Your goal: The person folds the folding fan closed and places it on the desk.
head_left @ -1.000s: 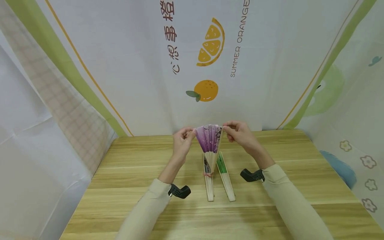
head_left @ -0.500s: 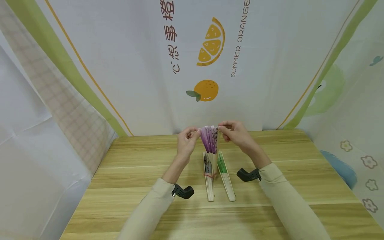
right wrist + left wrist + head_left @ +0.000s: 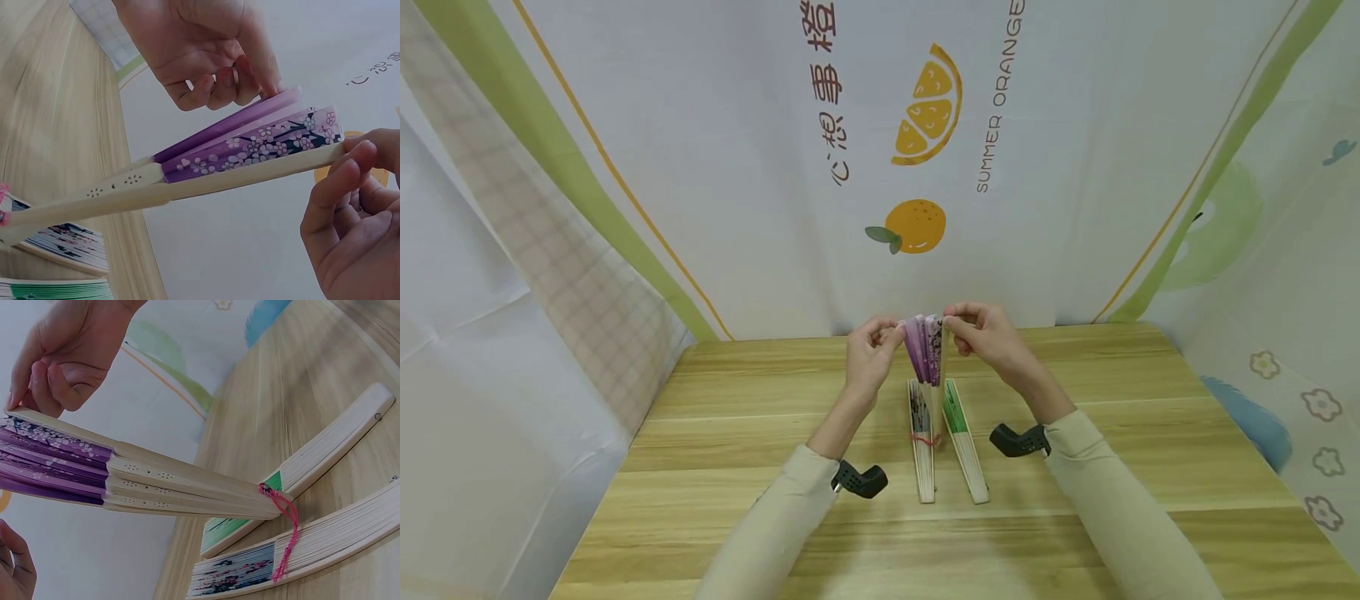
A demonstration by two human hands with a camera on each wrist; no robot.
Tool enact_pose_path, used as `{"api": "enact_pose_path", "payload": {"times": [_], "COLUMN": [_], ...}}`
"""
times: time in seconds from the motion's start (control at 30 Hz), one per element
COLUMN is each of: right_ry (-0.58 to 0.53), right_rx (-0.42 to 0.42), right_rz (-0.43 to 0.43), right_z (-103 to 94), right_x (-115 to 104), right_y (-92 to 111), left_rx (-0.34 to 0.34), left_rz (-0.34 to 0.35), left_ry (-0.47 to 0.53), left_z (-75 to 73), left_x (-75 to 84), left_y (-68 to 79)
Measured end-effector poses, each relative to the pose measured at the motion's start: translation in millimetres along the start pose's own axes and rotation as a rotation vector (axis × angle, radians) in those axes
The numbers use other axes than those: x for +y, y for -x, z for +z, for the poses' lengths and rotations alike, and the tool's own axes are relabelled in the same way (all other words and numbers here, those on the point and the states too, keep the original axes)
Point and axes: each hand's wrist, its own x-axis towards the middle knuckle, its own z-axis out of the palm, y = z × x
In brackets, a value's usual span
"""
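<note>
A purple folding fan (image 3: 925, 348) with blossom print is held upright above the table, nearly closed, its pleats (image 3: 250, 147) a narrow wedge. My left hand (image 3: 871, 350) pinches its left outer rib at the top. My right hand (image 3: 981, 332) pinches the right outer rib (image 3: 156, 465) at the top. A red cord (image 3: 284, 534) hangs from the fan's pivot. The ribs (image 3: 119, 190) are pale wood with small punched holes.
Two closed fans lie side by side on the wooden table (image 3: 715, 417) under the held one: a dark-printed one (image 3: 921, 442) and a green one (image 3: 964, 442). White printed cloth (image 3: 925, 167) with orange fruit art hangs behind and at both sides.
My hands have come closer together, and the purple fan has folded from a wider spread to a narrow wedge.
</note>
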Motion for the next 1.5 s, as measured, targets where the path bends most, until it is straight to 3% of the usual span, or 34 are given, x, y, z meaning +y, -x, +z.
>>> {"api": "enact_pose_path", "payload": {"times": [0.17,0.37,0.6,0.97,1.5], "right_ry": [0.002,-0.001,-0.097,-0.219,-0.030], "right_rx": [-0.003,-0.011,0.028,0.083,-0.003], "right_rz": [-0.010,-0.013,-0.015,-0.056,-0.017], "right_z": [1.6,3.3,-1.4,-9.1,-17.2], "right_x": [0,-1,4,13,40], "right_y": [0,0,2,4,22], "left_rx": [-0.035,-0.045,-0.023,-0.013,0.003], "left_rz": [-0.005,0.016,0.001,0.017,-0.033], "left_ry": [0.000,-0.005,0.012,0.038,0.076], "left_z": [3.0,6.6,0.9,-2.8,-8.2], "left_x": [3.6,33.7,1.2,10.0,8.4], "left_y": [1.4,13.9,2.0,-0.5,-1.6]}}
